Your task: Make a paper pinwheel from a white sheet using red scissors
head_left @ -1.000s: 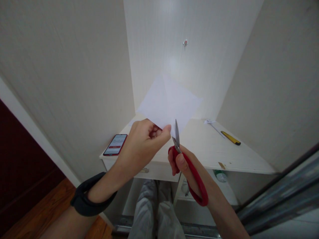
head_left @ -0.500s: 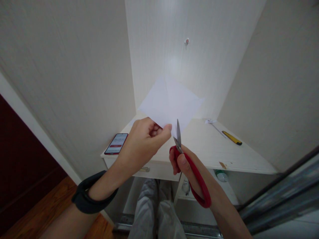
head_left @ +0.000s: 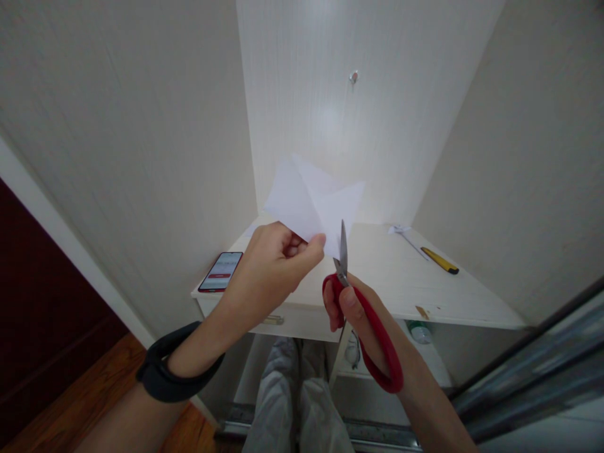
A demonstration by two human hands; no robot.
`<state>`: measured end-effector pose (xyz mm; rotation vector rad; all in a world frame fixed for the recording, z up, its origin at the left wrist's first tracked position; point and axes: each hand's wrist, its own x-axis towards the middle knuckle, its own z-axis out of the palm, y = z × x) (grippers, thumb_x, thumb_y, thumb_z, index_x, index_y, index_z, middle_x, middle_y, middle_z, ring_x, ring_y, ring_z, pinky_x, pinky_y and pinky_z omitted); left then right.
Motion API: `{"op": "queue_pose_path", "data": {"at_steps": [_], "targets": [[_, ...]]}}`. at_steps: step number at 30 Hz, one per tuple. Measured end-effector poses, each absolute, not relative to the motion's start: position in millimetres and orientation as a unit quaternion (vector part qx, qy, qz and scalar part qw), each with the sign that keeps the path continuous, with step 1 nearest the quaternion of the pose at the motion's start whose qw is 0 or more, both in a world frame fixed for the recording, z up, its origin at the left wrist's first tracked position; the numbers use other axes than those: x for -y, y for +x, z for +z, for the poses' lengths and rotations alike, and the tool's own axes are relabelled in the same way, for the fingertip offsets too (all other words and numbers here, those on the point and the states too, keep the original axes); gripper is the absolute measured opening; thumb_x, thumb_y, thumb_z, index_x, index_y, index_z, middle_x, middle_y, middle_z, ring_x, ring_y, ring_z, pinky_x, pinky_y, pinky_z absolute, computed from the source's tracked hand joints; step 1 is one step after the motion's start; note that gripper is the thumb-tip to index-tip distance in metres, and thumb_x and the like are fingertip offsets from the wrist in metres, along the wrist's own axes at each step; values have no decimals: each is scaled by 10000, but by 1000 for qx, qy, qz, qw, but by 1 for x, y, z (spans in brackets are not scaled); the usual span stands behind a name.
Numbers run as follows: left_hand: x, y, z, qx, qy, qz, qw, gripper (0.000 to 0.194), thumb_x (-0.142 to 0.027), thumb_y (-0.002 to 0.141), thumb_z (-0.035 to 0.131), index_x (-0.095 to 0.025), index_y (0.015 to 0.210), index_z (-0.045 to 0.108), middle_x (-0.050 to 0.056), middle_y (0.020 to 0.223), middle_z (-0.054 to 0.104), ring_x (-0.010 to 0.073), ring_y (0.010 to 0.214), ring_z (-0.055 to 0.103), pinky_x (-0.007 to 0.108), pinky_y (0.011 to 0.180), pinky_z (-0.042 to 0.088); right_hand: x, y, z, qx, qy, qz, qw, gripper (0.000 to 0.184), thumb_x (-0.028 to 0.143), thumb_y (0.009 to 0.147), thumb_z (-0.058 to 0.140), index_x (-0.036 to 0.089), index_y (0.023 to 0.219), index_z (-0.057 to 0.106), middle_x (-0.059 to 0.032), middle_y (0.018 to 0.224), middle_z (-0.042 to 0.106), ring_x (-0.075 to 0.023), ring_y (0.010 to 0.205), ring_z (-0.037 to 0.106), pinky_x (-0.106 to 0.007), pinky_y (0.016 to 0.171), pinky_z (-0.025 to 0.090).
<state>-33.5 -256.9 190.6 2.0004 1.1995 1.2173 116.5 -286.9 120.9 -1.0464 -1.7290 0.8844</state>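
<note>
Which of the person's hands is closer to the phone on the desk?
The left hand. It pinches the paper, just to the right of the phone. The right hand holds the scissors farther off to the right, beyond the left hand.

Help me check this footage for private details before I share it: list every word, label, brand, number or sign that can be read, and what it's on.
Readable text: none.
Phone: lines on the lit screen and marks on its red bar, too small and blurred to read.
White paper, scissors, yellow cutter, black wristband: no lettering can be made out.
</note>
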Motion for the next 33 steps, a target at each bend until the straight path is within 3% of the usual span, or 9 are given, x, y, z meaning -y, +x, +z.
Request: {"op": "queue_pose_path", "data": {"at_steps": [33], "targets": [[257, -34, 190, -424, 744, 458, 238, 341, -345, 769, 437, -239, 484, 283, -51, 365, 335, 83, 364, 313, 265, 414, 190, 287, 120, 123, 714, -410, 378, 425, 611, 817, 838, 266, 226, 751, 398, 17, 686, 443, -149, 628, 391, -319, 617, 308]]}}
